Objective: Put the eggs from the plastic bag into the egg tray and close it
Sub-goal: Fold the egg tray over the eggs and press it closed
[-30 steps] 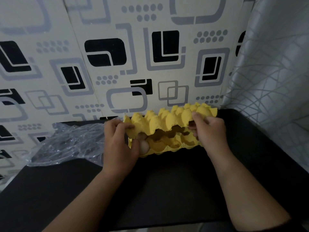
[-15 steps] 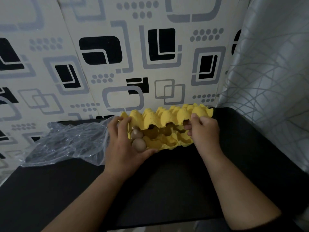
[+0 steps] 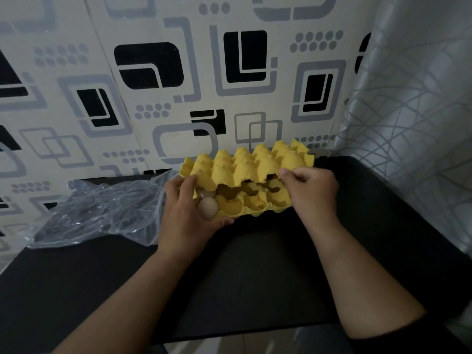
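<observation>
A yellow egg tray (image 3: 255, 204) lies on the black table, its bumpy lid (image 3: 245, 167) tilted down over it but still raised at the front. Two brown eggs show in the tray's left cups: one at the front (image 3: 208, 207), one behind it (image 3: 206, 193), partly hidden. My left hand (image 3: 186, 215) grips the tray's left end, fingers on the lid edge and thumb under the base. My right hand (image 3: 310, 190) pinches the lid's front edge at the right. The clear plastic bag (image 3: 102, 213) lies crumpled to the left; I see no eggs in it.
The black table (image 3: 255, 277) reaches to a patterned wall right behind the tray. A grey patterned curtain (image 3: 413, 123) hangs along the right side. The table's near edge runs just under my forearms.
The lid has come lower over the tray. My left hand moved from the lid's top down to the tray's left end, uncovering the two eggs. My right hand stayed on the lid.
</observation>
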A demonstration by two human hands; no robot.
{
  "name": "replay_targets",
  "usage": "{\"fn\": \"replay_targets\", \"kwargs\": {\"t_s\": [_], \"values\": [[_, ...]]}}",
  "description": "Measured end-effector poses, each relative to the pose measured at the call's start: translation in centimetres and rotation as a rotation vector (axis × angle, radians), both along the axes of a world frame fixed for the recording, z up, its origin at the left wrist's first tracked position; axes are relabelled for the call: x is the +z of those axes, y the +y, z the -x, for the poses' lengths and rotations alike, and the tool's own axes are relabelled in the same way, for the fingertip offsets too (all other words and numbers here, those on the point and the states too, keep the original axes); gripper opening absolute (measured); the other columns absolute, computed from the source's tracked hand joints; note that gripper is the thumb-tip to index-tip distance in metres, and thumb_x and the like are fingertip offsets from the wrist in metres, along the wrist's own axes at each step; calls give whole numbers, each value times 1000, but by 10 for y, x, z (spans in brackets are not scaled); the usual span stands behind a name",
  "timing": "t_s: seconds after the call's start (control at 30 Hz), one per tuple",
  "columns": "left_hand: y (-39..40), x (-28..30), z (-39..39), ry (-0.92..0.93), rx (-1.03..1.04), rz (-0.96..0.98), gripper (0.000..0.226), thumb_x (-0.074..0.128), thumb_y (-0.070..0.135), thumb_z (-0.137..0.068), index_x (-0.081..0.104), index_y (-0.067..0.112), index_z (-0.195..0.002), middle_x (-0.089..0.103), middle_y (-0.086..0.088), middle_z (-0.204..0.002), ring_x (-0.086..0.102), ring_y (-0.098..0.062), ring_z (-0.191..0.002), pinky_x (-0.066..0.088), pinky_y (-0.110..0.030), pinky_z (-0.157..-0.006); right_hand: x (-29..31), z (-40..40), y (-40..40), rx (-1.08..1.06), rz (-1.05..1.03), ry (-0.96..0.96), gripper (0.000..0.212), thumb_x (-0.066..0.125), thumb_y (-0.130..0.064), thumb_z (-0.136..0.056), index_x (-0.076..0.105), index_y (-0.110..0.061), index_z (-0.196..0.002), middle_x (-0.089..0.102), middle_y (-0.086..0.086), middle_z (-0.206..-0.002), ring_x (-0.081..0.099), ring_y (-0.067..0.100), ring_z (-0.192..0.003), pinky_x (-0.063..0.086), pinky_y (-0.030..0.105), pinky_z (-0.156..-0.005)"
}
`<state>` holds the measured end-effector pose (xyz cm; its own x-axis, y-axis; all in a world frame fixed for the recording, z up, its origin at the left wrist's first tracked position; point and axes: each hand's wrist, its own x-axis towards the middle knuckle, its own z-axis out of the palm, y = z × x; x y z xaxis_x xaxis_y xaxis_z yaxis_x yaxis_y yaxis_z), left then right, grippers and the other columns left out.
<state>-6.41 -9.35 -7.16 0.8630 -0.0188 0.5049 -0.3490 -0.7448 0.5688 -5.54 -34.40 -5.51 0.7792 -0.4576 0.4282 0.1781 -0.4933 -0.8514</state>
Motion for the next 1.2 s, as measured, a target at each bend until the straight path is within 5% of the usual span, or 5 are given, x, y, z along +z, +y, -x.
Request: {"fn": "replay_targets", "kwargs": {"t_s": [0.17, 0.3, 0.37, 0.73, 1.2], "values": [[3, -5, -6, -47, 24, 2, 107, 95, 47, -53, 41, 20, -141, 32, 9, -139, 47, -22, -127, 49, -47, -104, 2, 1, -8, -166, -2, -15, 27, 81, -47, -79, 65, -28, -69, 68, -9, -64, 67, 7, -60, 57, 31, -55], [6, -6, -7, -74, 47, -23, 109, 96, 45, -54, 38, 22, -144, 31, 10, -136, 46, -23, -126, 50, -45, -103, 1, -11, -18, -150, -103, 65, 38, 75, -51, -83, 59, -27, -107, 59, -4, -114, 60, 18, -103, 54, 33, -76], [6, -6, -7, -70, 57, -32, 111, 96, 46, -54, 36, 22, -145, 28, 12, -137, 46, -25, -128, 49, -45, -104, -2, -15, -19, -59, -162, 172, 52, 70, -57, -86, 56, -26, -125, 55, -5, -122, 58, 15, -107, 49, 28, -73], [9, -8, -17, -91, 84, 24, 99, 95, 35, -59, 39, 27, -140, 23, 11, -142, 43, -17, -128, 44, -33, -102, -13, -25, -14, 5, -276, 114, 22, 53, -35, -102, 72, -26, -102, 71, -3, -96, 66, 9, -85, 50, 27, -70], [6, -4, -6, -196, 142, -146, 96, 95, 30, -61, 40, 14, -138, 36, -15, -131, 49, -34, -118, 50, -42, -91, -11, -17, -10, -34, -426, -4, 24, 50, -25, -84, 46, -25, -61, 44, -22, -42, 39, -3, -40, 32, 12, -38]]}}
